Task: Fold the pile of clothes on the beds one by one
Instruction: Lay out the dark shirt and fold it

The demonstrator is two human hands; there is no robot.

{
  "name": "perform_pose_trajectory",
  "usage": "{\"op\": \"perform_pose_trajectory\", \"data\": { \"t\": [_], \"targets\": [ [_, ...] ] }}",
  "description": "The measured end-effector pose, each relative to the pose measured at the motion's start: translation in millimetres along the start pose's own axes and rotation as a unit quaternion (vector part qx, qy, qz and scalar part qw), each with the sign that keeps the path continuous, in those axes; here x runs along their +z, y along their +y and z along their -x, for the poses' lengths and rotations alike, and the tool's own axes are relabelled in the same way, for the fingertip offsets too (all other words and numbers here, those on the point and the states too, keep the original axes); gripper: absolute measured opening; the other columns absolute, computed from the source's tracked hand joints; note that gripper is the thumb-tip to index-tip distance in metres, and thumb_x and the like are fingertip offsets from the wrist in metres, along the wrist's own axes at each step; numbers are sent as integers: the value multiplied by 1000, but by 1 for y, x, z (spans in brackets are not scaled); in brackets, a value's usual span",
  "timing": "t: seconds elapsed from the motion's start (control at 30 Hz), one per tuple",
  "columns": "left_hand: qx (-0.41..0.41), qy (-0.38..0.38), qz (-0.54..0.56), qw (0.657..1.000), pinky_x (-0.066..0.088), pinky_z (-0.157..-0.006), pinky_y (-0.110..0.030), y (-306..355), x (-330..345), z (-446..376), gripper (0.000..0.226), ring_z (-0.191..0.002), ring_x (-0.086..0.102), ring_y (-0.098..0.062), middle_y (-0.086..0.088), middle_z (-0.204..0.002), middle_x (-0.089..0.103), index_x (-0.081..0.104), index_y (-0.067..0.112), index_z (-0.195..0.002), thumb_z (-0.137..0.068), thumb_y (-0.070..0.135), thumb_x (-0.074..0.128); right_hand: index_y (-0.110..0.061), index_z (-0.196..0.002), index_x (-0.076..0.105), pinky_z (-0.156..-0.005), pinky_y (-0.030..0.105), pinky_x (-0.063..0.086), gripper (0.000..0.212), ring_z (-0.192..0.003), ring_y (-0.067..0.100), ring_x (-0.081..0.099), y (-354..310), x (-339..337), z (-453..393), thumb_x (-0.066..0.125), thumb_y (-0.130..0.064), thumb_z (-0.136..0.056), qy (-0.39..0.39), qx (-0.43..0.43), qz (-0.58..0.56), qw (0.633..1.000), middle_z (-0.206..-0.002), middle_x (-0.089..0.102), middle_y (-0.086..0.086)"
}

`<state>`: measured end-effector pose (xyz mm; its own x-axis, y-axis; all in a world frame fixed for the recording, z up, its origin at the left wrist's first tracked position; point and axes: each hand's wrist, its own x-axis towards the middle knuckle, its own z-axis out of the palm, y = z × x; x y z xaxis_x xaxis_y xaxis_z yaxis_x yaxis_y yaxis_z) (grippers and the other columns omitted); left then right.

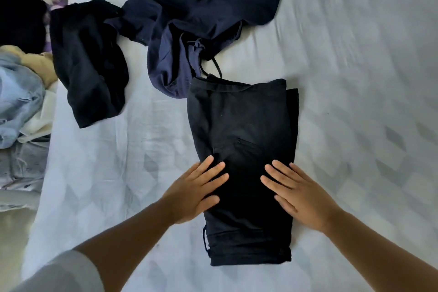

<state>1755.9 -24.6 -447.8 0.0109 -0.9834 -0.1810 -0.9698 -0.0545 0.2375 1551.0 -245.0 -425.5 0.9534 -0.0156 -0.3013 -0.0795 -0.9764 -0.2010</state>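
Two flat hands, left hand and right hand, on one folded black garment.

- Both forearms are bare down to the hands, with no watch, ring or band showing.
- A short, pale grey sleeve covers the left upper arm.
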Motion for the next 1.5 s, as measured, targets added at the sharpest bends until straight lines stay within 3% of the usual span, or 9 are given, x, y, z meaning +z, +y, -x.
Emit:
{"op": "perform_pose_trajectory", "data": {
  "t": [0.13,0.27,0.47,0.63,0.8,1.03,1.13,1.3,1.5],
  "targets": [
    [20,-125,-4,992,10,-115,-52,-5,-3,32,107,-146,7,-31,1,-159,10,14,18,-151,-71,84,40,-25,-146,35,-113,46,26,70,-144,23,20,15,-1,26,32,-65,-89,-138,-26,-43,989,-154,28,-1],
    [-9,-93,-58,994,21,-112,-54,16,2,32,103,-140,29,-32,-7,-152,32,31,21,-146,-64,80,50,-35,-149,7,-119,34,-4,78,-146,12,-9,19,7,30,22,-77,-85,-142,-18,-76,987,-157,-2,-11],
    [-72,74,123,987,37,-106,-51,30,-5,8,41,-118,59,-27,-7,-119,66,70,15,-102,-65,31,80,-39,-132,42,-118,26,6,53,-142,-4,13,4,-1,29,17,-60,-90,-20,88,-272,958,-144,29,-25],
    [-315,102,309,891,36,-56,-21,17,-51,-41,58,-58,48,-13,9,-58,48,50,23,-77,-79,77,28,-11,-84,62,-78,28,40,58,-66,6,50,-7,-26,12,32,-61,-80,145,177,-492,840,-68,55,-2],
    [-442,85,381,807,42,-77,-33,-5,-65,-80,49,-84,54,-23,7,-75,55,54,29,-77,-87,68,26,-23,-102,58,-66,28,46,53,-73,16,54,10,-46,-9,47,-59,-64,168,215,-572,774,-81,63,-4],
    [-508,145,430,732,43,-81,-35,-30,-81,-105,50,-88,54,-24,6,-81,56,53,26,-79,-89,67,28,-32,-92,55,-62,5,43,12,-78,-3,62,22,-45,-61,65,-33,-86,252,313,-467,788,-81,65,-15],
    [-502,232,343,759,45,-87,-40,-35,-82,-118,47,-102,56,-28,-3,-108,59,56,20,-100,-91,60,35,-15,-107,56,-66,23,48,27,-77,18,63,28,-45,-94,54,-39,-93,274,376,-388,795,-79,65,-3],
    [-232,194,-14,953,11,-114,-54,-24,-59,-130,64,-142,23,-32,-4,-154,28,42,25,-142,-89,59,34,-12,-124,43,-77,40,44,50,-93,33,59,41,-34,-124,46,-50,-93,225,489,-199,819,-100,60,11],
    [-331,-10,-34,943,-20,-111,-56,-40,0,-144,85,-133,-42,-31,-2,-142,-49,-35,28,-140,-73,77,-13,-6,-150,-3,-113,56,9,91,-145,33,2,49,3,-138,19,-66,-86,91,539,-140,826,-157,4,21]
  ]
}}
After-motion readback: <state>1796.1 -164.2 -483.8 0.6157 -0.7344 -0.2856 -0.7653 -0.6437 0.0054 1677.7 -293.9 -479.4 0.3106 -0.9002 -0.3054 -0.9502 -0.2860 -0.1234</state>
